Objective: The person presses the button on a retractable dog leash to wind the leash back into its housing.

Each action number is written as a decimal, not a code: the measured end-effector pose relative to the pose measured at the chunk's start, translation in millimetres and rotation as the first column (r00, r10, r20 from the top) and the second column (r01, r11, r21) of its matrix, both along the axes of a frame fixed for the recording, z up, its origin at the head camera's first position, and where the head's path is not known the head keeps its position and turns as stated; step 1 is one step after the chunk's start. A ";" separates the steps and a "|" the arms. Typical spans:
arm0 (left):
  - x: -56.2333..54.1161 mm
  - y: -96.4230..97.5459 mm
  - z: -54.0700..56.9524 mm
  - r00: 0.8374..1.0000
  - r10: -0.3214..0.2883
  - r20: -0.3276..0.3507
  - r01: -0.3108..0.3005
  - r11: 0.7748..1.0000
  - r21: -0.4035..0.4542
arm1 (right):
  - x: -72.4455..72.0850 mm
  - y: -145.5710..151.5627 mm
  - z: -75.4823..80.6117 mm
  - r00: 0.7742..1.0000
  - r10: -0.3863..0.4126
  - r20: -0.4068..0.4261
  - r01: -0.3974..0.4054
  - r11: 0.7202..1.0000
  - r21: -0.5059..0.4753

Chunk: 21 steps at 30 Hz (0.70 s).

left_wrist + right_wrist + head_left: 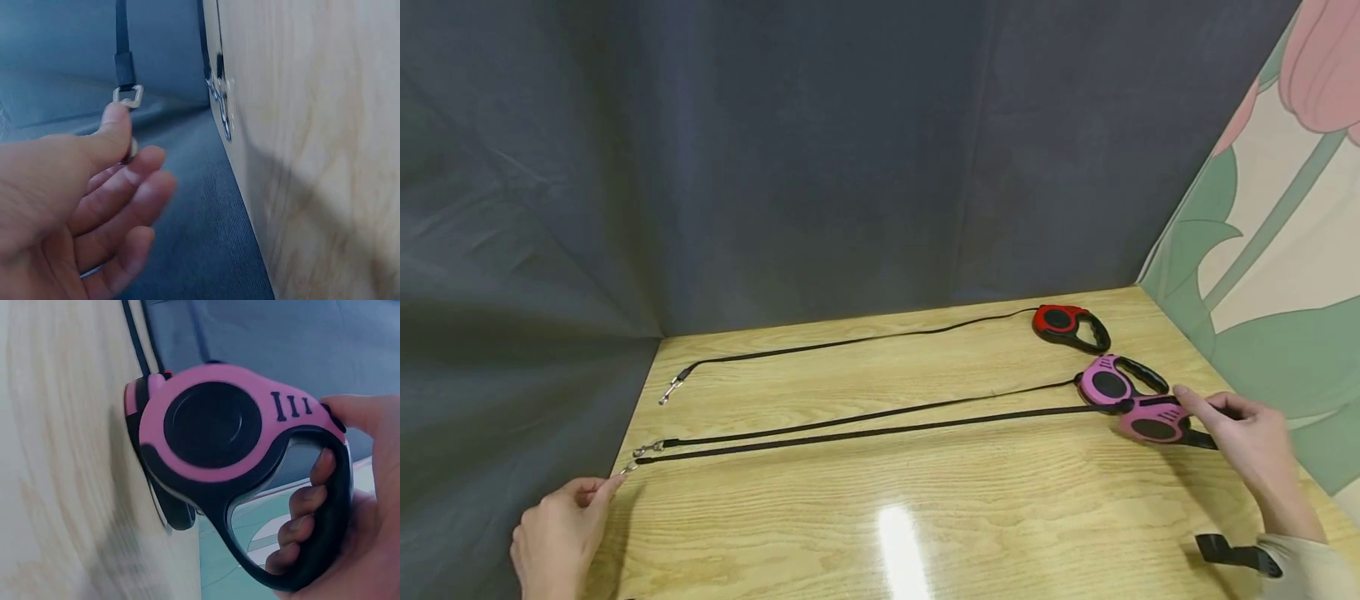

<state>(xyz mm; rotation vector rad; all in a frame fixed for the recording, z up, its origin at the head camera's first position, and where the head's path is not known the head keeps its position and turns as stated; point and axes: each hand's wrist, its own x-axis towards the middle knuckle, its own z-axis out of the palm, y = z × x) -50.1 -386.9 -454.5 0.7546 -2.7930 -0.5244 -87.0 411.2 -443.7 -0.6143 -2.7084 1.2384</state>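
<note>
My right hand (pixel 1255 437) grips the black handle of a pink retractable dog leash (pixel 159 425), fingers wrapped through the loop and thumb at the button on top. Its black strap (pixel 880 432) runs nearly straight across to my left hand (pixel 561 529). There, thumb and fingertips pinch the metal clip (pixel 129 97) at the strap's end; the fingers hide most of that clip. Just behind lies a second pink retractable leash (pixel 1107 382) on the table, its strap drawn out leftward to a metal clip (pixel 647 448). The held leash is raised and overlaps it in the head view.
A red retractable leash (pixel 1057 317) lies at the back right of the wooden table (pixel 775 525), its strap ending in a clip (pixel 670 390) at the left. Dark cloth (pixel 820 167) hangs behind and left. A flower-patterned panel (pixel 1262 250) borders the right.
</note>
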 end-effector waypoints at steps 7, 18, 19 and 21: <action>2.2 -4.7 -7.1 1.000 -0.003 -0.013 0.004 1.000 0.025 | 2.4 7.1 -0.7 0.999 0.043 -0.004 -0.043 0.997 -0.060; 4.7 -4.6 -9.2 0.973 0.088 -0.211 -0.078 0.995 0.056 | 1.4 11.5 -0.2 0.992 0.113 0.058 -0.110 0.992 -0.064; 4.4 -4.4 -9.4 0.971 0.098 -0.216 -0.087 0.994 0.061 | 1.3 11.3 0.0 0.991 0.116 0.063 -0.113 0.992 -0.056; 3.5 -4.2 -9.9 0.968 0.119 -0.219 -0.105 0.992 0.075 | 0.8 11.2 0.4 0.990 0.125 0.068 -0.122 0.992 -0.044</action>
